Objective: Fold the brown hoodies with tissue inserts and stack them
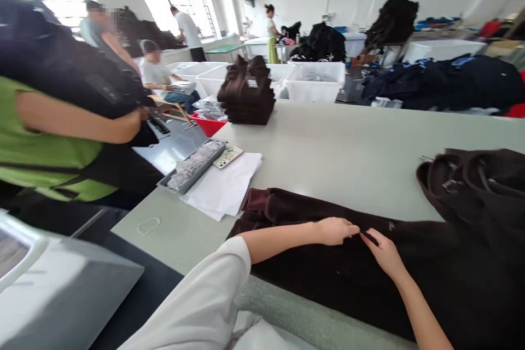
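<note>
A pair of dark brown pants [328, 268] lies spread across the near side of the table, its cuffs [258, 200] at the left. My left hand [337, 231] reaches over the pants, its fingers pinched on a bit of their fabric. Right beside it, fingertips almost touching, my right hand [382, 251] is closed on a fold of the same fabric. A small light logo [391, 225] shows on the cloth just beyond my right hand. More dark brown garments [471, 186] with cords and metal ends are heaped at the right, where the pants run under or against them.
On the table [328, 147] are white paper sheets [223, 186], a phone [228, 157], a grey tray [192, 167] of small pale items, and a folded brown stack [247, 93]. A co-worker in green [49, 136] carries dark garments at left. White bins [315, 82] stand behind.
</note>
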Demonstrator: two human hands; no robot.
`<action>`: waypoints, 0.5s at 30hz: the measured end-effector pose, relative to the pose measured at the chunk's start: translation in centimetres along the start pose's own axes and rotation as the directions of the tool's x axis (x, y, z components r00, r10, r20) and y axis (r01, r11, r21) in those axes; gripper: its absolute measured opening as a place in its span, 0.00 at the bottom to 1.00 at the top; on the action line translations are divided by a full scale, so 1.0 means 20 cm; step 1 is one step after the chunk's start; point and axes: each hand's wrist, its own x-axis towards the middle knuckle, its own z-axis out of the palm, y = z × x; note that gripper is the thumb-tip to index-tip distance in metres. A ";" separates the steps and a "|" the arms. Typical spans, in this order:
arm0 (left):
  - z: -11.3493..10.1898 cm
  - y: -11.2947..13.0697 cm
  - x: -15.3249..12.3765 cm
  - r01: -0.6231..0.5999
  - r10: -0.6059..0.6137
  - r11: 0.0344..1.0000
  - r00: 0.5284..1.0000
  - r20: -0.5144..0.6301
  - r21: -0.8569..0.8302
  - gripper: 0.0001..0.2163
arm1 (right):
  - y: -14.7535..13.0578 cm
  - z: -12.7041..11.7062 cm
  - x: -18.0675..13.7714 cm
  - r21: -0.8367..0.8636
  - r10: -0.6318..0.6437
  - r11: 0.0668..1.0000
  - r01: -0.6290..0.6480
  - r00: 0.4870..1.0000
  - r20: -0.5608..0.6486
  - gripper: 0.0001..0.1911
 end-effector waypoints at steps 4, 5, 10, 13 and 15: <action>-0.03 0.03 -0.05 0.102 -0.114 0.970 0.993 -0.042 -0.222 0.09 | 0.04 0.00 0.01 -0.022 0.056 0.998 -0.056 0.998 -0.013 0.21; -0.05 0.04 -0.08 0.114 -0.138 0.948 0.989 -0.062 -0.297 0.10 | 0.04 -0.01 0.01 -0.026 0.074 0.997 -0.074 0.997 -0.025 0.21; -0.19 0.10 -0.38 0.144 -0.310 0.845 0.917 -0.251 -0.516 0.11 | 0.02 -0.02 0.01 -0.038 0.188 0.981 -0.192 0.979 -0.082 0.22; -0.28 0.13 -0.74 0.330 -0.547 0.794 0.754 -0.363 -0.511 0.08 | 0.03 -0.02 0.01 -0.062 0.318 0.944 -0.324 0.943 -0.099 0.26; -0.30 0.15 -1.06 0.497 -0.713 0.697 0.554 -0.429 -0.517 0.06 | 0.07 -0.02 0.01 -0.081 0.376 0.920 -0.383 0.922 -0.088 0.29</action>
